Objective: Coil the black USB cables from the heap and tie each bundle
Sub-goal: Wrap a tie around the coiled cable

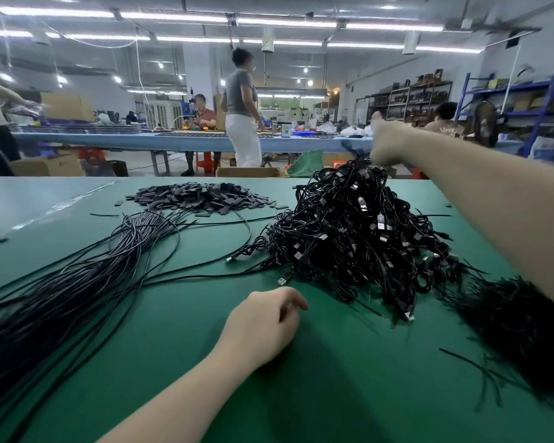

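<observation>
Clearly the work is sitting somewhere in its middle, judging by how the cables are lying. The tall pile of coiled cables (362, 238) is taking up the far right of the green table (317, 372), and many bundles in it are looking wound and bound, with plugs poking out. Left of that pile, a long sheaf of straight cables (87, 282) is fanning across the table toward the near left edge, and these appear not yet coiled, so a good share is probably waiting. Behind the straight cables, left of the pile, a mound of small dark flat pieces (199, 196) is lying; whether they are ties cannot be told. Near right of the pile, a brush of thin black strands (518, 327) is spreading, possibly the ties.

The right hand (386, 145) is reaching over the top of the pile, blurred; something dark is showing at its fingers, but whether it is holding anything cannot be told. The left hand (264, 324) is resting on the table just in front of the pile, fingers loosely curled, holding nothing.
</observation>
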`<state>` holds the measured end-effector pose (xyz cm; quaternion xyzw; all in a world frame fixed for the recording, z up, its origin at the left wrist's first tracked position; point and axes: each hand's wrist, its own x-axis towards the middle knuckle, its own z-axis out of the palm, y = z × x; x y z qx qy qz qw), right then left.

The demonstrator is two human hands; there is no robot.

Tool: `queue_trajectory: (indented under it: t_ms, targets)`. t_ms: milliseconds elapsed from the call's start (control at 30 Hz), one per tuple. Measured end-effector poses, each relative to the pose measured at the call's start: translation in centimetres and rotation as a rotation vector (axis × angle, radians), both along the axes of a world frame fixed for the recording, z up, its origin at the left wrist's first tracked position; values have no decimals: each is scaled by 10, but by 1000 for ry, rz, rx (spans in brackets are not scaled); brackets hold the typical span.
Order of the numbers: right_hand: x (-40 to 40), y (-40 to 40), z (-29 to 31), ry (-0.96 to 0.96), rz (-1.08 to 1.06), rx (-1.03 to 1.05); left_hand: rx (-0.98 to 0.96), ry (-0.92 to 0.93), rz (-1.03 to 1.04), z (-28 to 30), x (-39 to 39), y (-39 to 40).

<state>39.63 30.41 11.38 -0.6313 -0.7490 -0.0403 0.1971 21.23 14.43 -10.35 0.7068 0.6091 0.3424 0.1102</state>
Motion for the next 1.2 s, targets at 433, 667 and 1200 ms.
queue_trajectory:
  t_ms: [433, 667, 1200]
  targets:
    - [7, 27, -100, -353, 235, -74, -49, 40, -5, 0, 4, -2]
    - [15, 79, -95, -390, 234, -34, -59, 60, 4, 0, 5, -1]
    - [43, 115, -69, 74, 16, -464, -29, 75, 9, -2, 5, 5]
